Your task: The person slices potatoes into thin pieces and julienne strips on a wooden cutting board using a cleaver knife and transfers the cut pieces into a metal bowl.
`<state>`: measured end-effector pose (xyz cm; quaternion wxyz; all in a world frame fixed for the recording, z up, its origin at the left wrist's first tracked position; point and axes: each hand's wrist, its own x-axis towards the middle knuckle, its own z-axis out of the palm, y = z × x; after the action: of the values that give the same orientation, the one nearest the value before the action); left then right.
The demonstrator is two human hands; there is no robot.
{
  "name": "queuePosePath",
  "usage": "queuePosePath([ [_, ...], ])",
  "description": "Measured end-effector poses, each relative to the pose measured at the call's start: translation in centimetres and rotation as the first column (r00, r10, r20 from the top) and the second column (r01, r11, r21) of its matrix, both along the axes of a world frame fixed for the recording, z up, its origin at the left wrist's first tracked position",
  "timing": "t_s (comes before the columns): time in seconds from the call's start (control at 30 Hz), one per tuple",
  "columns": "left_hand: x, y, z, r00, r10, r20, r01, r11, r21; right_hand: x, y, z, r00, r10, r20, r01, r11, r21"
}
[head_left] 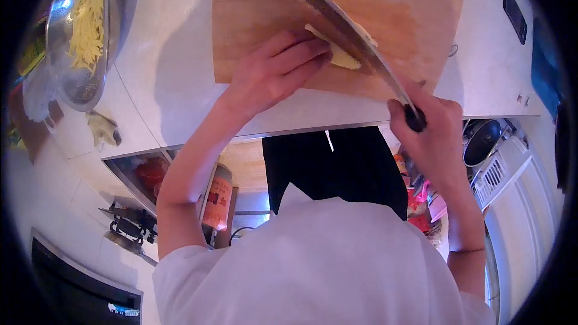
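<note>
My right hand [430, 135] is wrapped round the dark handle of a large kitchen knife [355, 33]. Its long blade slants up and left over the wooden cutting board [259, 0]. Under the blade lies a pale yellow vegetable piece [345, 59], perhaps potato, partly hidden by the knife and fingers. My left hand [280, 66] has its fingers curled and pressed together, fingertips holding this piece close to the blade's left side. A thin pale edge shows on the blade's far side.
A metal colander [81, 87] holding pale yellow strips [89, 27] stands at the upper left. Near it lies a crumpled light scrap [103, 129]. A phone [515, 15] rests at the upper right. Below the counter edge, an open drawer [150, 174] is at left.
</note>
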<state>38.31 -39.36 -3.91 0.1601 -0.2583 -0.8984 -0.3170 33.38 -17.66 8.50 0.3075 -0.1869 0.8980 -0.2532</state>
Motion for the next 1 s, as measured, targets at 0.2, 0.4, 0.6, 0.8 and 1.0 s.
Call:
queuePosePath([
  [0.2, 1.1, -0.3, -0.8, 0.998, 0.065, 0.024, -0.065, 0.998, 0.015, 1.4, 2.3, 2.8, 0.995, 0.063, 0.083, -0.064, 0.998, 0.007],
  [0.4, 1.5, 0.1, -1.1, 0.987, 0.098, 0.127, -0.113, 0.987, 0.115, 1.9, 2.3, 2.9, 0.995, 0.057, 0.081, -0.061, 0.997, 0.05],
  [0.6, 1.2, -0.4, -0.8, 0.998, 0.06, 0.025, -0.06, 0.998, -0.006, 1.5, 0.2, 0.1, 0.998, 0.054, -0.035, -0.054, 0.998, -0.02],
  [0.8, 0.2, 0.2, 0.1, 0.999, 0.029, -0.018, -0.029, 1.0, 0.006, 0.2, 0.1, 0.0, 0.999, 0.019, -0.03, -0.02, 1.0, -0.006],
  [1.0, 0.9, -0.1, -0.3, 0.995, 0.095, -0.029, -0.095, 0.995, 0.017, 1.7, 1.8, 3.3, 0.995, 0.013, 0.101, -0.016, 1.0, 0.024],
])
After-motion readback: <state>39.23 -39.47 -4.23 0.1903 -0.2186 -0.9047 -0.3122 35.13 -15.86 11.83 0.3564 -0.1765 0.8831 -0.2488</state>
